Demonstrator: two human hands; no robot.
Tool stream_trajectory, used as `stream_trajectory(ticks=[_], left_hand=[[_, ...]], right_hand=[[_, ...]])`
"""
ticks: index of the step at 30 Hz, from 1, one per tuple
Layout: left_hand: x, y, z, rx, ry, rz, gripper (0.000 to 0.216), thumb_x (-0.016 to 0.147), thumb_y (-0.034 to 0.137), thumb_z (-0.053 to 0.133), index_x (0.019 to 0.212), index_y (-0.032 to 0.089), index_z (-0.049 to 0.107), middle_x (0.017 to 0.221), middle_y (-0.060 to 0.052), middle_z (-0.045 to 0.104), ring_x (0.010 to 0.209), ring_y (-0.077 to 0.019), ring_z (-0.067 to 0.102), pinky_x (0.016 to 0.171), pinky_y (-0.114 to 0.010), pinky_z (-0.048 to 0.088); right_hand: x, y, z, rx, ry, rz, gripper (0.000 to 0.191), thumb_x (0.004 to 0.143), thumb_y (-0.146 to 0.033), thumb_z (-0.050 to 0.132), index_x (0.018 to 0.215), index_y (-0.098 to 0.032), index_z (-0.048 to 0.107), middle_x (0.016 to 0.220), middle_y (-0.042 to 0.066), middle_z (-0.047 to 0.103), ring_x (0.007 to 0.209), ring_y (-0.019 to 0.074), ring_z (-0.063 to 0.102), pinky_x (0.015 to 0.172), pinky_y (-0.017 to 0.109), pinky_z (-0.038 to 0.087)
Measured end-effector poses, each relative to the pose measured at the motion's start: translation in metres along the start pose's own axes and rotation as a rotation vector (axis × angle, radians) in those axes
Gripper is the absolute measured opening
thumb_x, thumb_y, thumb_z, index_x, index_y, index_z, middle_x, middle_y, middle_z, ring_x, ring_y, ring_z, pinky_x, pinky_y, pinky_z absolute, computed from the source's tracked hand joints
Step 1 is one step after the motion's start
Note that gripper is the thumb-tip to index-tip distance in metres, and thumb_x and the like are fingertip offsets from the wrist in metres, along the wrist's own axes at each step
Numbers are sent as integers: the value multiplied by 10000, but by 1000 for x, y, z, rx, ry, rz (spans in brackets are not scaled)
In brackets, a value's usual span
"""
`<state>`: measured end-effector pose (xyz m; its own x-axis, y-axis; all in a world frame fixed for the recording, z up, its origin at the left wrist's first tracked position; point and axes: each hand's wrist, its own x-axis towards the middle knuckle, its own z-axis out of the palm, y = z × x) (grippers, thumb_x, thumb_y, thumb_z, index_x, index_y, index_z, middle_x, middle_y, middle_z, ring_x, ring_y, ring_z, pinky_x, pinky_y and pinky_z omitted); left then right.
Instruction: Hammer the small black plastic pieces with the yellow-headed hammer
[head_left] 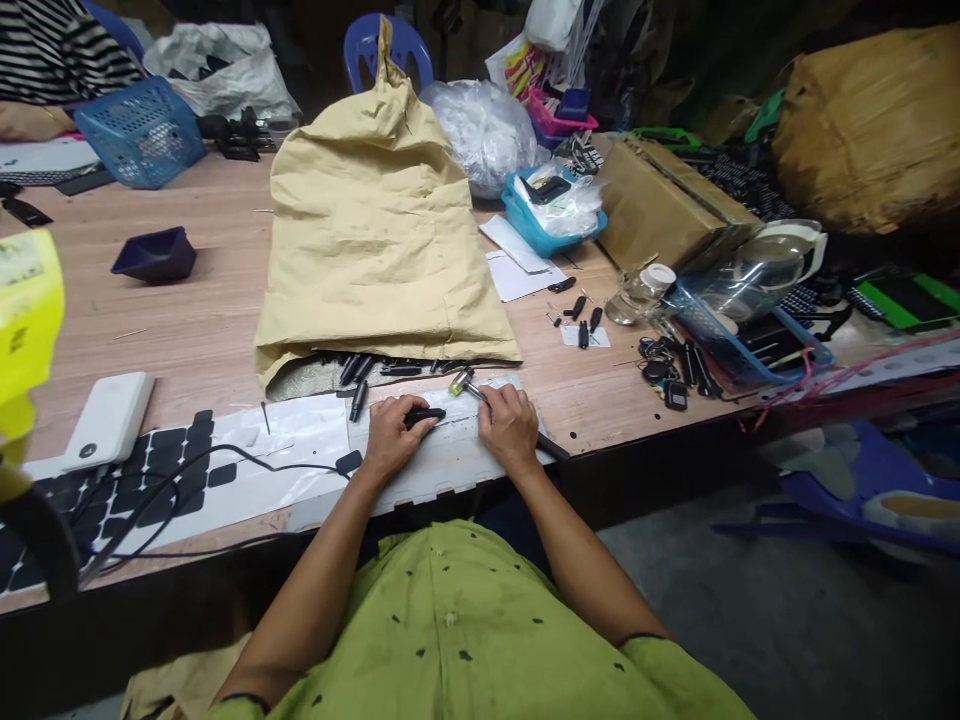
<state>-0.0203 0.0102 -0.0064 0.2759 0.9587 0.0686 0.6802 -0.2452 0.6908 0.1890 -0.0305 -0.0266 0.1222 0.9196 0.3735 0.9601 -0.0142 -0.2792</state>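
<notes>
My left hand [391, 432] is closed on a small black oblong part [426, 414], pinning it on a white sheet [442, 462] at the table's near edge. My right hand [510, 425] is wrapped round the black handle of a small hammer [463, 381], whose metal head hovers just beyond the black part. Several similar black parts [375, 368] spill from under a big tan paper sack [379, 210] straight ahead of both hands.
A white power bank [109, 420] and black pads with a cable [161, 480] lie to the left. A dark tray [155, 254], blue baskets [141, 130], a cardboard box [664, 205], a glass jar [637, 292] and black key fobs [667, 372] surround the wooden table [202, 320].
</notes>
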Motion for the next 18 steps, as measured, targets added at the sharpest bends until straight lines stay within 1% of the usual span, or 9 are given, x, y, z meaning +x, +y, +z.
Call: stream_trajectory(ticks=[3, 5, 7, 9, 11, 12, 14, 18], left_hand=[[-8, 8, -5, -18, -3, 23, 124, 841, 354, 717, 910, 252, 705, 911, -20, 750, 902, -240, 641, 949, -418, 465], [-23, 17, -7, -56, -33, 83, 133, 861, 368, 693, 914, 247, 703, 908, -26, 747, 882, -232, 649, 887, -389, 490], [-43, 28, -6, -99, -120, 192, 133, 892, 367, 659, 934, 246, 697, 890, -26, 741, 844, -215, 655, 809, -351, 498], [-64, 36, 0, -109, -254, 331, 99, 913, 327, 632, 947, 249, 683, 862, -21, 733, 804, -200, 660, 757, -330, 486], [-79, 41, 7, -40, -376, 464, 64, 920, 275, 615, 952, 249, 664, 848, -27, 730, 789, -208, 665, 730, -341, 463], [-84, 42, 11, 17, -416, 516, 59, 924, 253, 605, 952, 247, 656, 846, -36, 728, 788, -219, 666, 719, -354, 449], [-88, 41, 17, 139, -438, 581, 77, 939, 217, 571, 952, 240, 644, 842, -56, 721, 788, -240, 662, 698, -377, 421], [-85, 40, 21, 265, -402, 650, 97, 935, 191, 556, 873, 224, 623, 792, -67, 684, 756, -246, 636, 663, -387, 381]], right_hand=[[1, -3, 0, -8, -10, 11, 316, 924, -191, 536, 1172, -242, 725, 945, 94, 605, 916, 255, 492, 755, 348, 367], [2, -5, -1, -22, -23, 12, 304, 924, -191, 541, 1158, -247, 726, 943, 91, 606, 919, 255, 492, 759, 347, 364], [3, -8, -2, -38, -35, 15, 287, 928, -193, 544, 1142, -249, 727, 946, 89, 612, 924, 254, 494, 765, 346, 361], [4, -10, -3, -54, -43, 24, 269, 933, -198, 544, 1123, -245, 729, 952, 91, 616, 928, 255, 494, 770, 345, 358], [5, -12, -4, -63, -52, 34, 260, 937, -205, 545, 1118, -243, 727, 958, 93, 614, 933, 258, 491, 772, 344, 355], [5, -12, -4, -64, -57, 36, 259, 937, -208, 547, 1122, -243, 725, 959, 94, 612, 935, 259, 488, 773, 344, 354], [6, -13, -4, -62, -66, 38, 258, 937, -211, 553, 1129, -245, 722, 960, 93, 606, 936, 260, 484, 775, 344, 352], [6, -13, -3, -53, -54, 31, 246, 936, -210, 557, 1115, -246, 722, 949, 90, 602, 929, 257, 483, 769, 344, 350]])
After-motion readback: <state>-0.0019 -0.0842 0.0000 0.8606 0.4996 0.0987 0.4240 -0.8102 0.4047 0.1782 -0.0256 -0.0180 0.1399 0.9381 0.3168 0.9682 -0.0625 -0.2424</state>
